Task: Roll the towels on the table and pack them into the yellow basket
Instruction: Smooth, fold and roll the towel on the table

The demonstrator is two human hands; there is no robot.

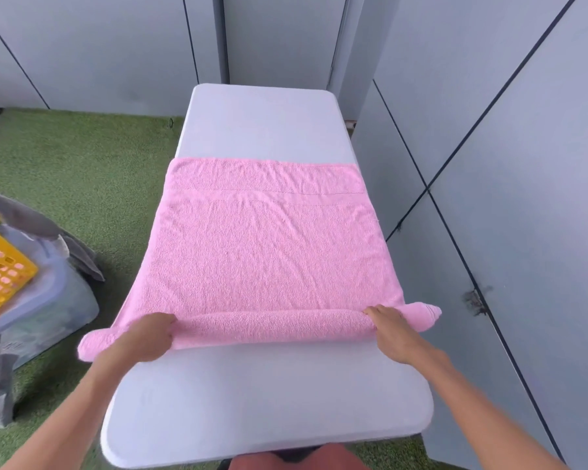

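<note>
Lying flat on table (262,130), pink towel (269,245), near edge rolled.

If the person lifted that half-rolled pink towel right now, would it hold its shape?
Probably not. The pink towel looks soft and floppy: its sides droop over the table edges. The roll would likely loosen, since only the left hand and right hand hold it. It seems light, not slippery.

I have 1 camera, worn on my head, looking forward and steeply down along the long white rounded surface (265,130). It sits close above my forearms; the green artificial-turf floor (82,164) and grey panelled walls (489,96) fill the wide-angle edges.
</note>
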